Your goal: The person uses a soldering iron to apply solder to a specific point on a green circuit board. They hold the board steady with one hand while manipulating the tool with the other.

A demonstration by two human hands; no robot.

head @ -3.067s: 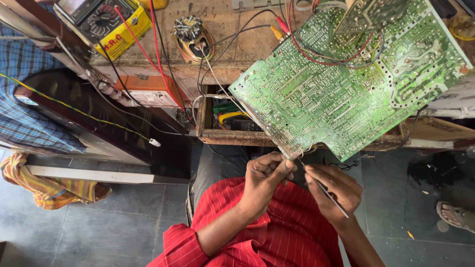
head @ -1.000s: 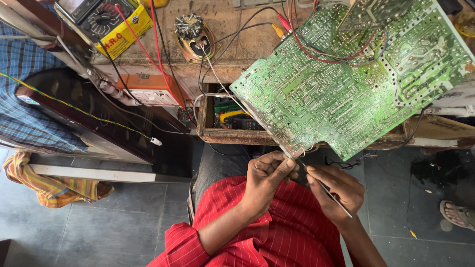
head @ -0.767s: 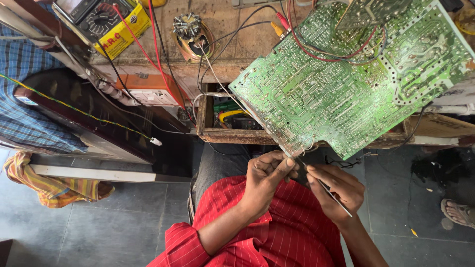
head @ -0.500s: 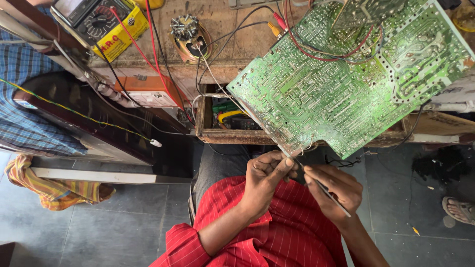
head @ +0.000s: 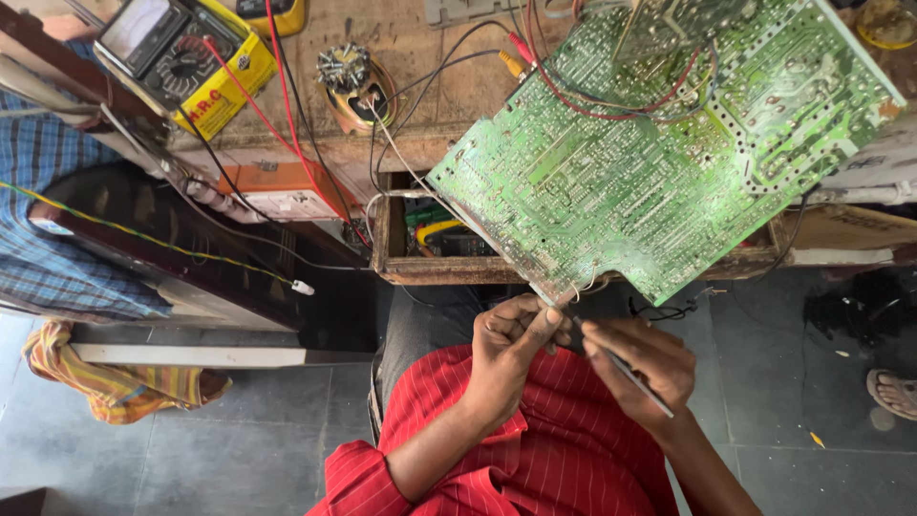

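Note:
A large green circuit board [head: 659,162] lies solder side up, hanging over the front edge of a worn wooden workbench [head: 420,57]. My left hand [head: 511,354] pinches a thin wire at the board's near corner. My right hand [head: 640,368] grips a slim metal tool [head: 621,368] like a pen, its tip pointing at the same corner. Both hands sit close together just below the board's edge, above my red striped shirt.
A yellow-cased analog multimeter [head: 181,57] with red and black leads sits at the bench's back left. A small round coil part [head: 349,81] lies beside it. An open drawer [head: 439,239] holds tools. A person in a blue checked shirt [head: 48,220] is at left, a sandalled foot [head: 893,392] at right.
The hands stay together at the board's near corner with only slight shifts. The board and bench items have not moved.

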